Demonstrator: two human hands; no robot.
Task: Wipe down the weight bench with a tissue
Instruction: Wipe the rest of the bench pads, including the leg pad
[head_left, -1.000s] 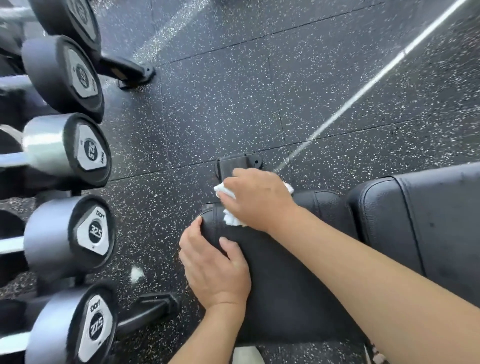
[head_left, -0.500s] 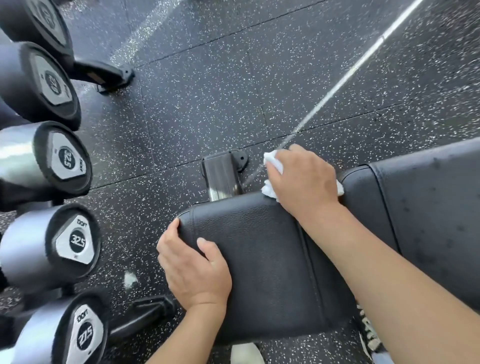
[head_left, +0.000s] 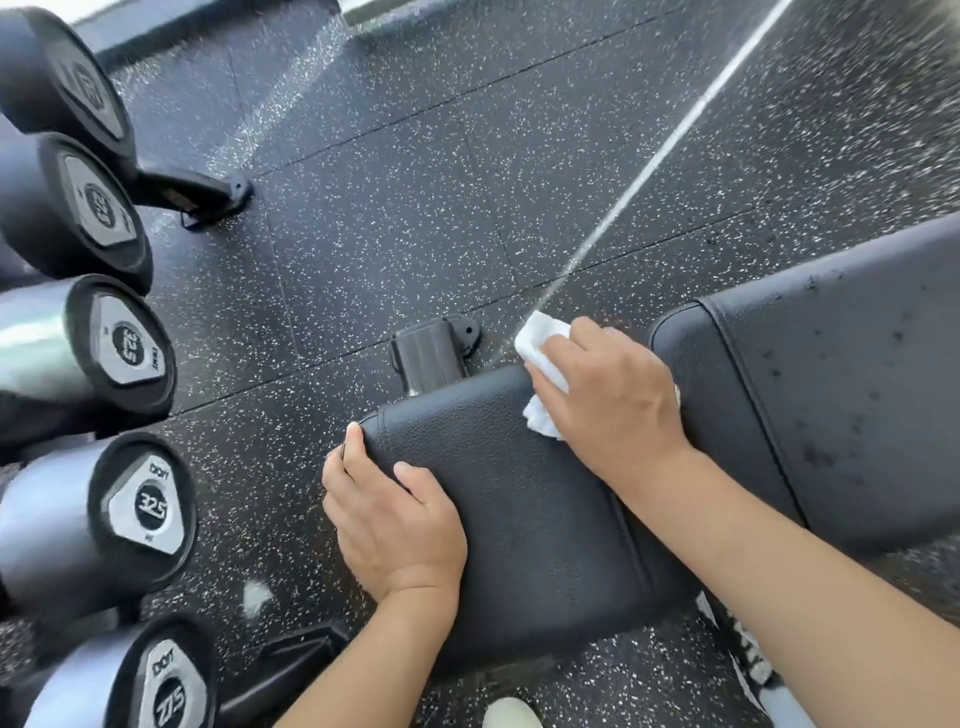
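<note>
The speckled rubber floor (head_left: 441, 218) fills most of what I can see, with a row of dumbbells (head_left: 93, 358) racked along the left. The weight bench (head_left: 519, 493) runs in from the right as two black pads. The long back pad (head_left: 852, 384) looks spotted with dark droplets or marks, so I'd judge it has not been wiped yet. The shorter seat pad (head_left: 498, 467) looks plain and matte on top, which suggests that part is done or nearly so.

The left hand (head_left: 389, 525) steadies the seat pad at its near corner, thumb on top and fingers curled over the end edge, so that grip clasps the pad. The right hand (head_left: 608, 400) presses a bunched white tissue (head_left: 540, 345) against the far edge of the seat pad, close to the gap between the pads; its fingers curl over the tissue, holding it.

I'd say the job is under halfway: the seat's edges are being finished, and the whole back pad remains.
</note>
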